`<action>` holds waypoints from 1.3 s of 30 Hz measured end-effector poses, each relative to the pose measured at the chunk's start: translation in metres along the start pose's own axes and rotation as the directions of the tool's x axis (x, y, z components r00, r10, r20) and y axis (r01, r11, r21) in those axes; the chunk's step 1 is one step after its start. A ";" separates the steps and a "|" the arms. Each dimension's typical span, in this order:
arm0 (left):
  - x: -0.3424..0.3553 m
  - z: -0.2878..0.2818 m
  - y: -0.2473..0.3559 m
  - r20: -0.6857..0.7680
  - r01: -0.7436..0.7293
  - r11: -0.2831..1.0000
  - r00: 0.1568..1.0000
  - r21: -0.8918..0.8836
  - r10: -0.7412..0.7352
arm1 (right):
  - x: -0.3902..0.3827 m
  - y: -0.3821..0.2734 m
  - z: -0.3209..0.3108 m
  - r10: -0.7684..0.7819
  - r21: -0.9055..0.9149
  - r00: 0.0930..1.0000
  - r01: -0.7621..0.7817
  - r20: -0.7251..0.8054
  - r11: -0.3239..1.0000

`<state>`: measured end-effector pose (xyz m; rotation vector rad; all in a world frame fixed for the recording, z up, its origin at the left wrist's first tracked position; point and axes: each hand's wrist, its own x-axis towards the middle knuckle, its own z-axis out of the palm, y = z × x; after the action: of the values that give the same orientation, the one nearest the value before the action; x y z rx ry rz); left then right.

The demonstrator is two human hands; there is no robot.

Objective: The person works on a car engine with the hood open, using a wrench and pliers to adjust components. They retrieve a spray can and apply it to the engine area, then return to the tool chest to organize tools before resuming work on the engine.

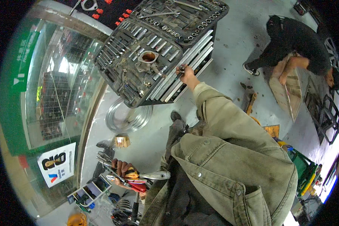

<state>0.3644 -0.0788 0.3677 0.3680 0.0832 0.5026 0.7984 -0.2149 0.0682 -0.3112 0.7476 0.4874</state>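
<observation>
My right hand (189, 75), bare, is closed at the drawer fronts of a tool cabinet (194, 56). A small dark metal piece (182, 69) shows at its fingertips, too small to name. My left hand (121, 168), low on the left, is wrapped round a bundle of hand tools. Among them are a red-handled tool (138, 186), a yellow-and-black handle (131, 173) and a long silver tool (154, 175). On the cabinet lies an open black socket case (113, 71) with sockets and wrenches. A metal flanged housing (148, 57) with a round hole sits on it.
A coil of clear hose (129, 117) and a small cardboard box (122, 141) lie on the floor. A tool bin (89, 192) stands at lower left, beside a glass wall (60, 86). At right, a person in black (299, 41) bends over a wooden panel (288, 90).
</observation>
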 end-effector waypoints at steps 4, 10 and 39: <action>-0.013 0.006 -0.026 -0.014 -0.031 0.997 0.999 -0.064 0.030 | 0.008 -0.015 -0.017 0.142 -0.076 0.981 -0.133 0.132 0.988; -0.018 0.015 -0.046 -0.039 -0.080 0.996 0.996 -0.041 0.078 | 0.015 -0.031 -0.038 0.208 -0.281 0.974 -0.176 0.089 0.943; 0.071 0.005 -0.082 -0.053 0.183 0.976 0.980 -0.121 -0.190 | -0.257 -0.125 -0.052 0.326 -0.395 0.861 -0.164 0.389 0.904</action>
<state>0.4647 -0.1125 0.3430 0.2278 0.1485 0.3311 0.6721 -0.4230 0.2273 -0.4165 0.2406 0.9112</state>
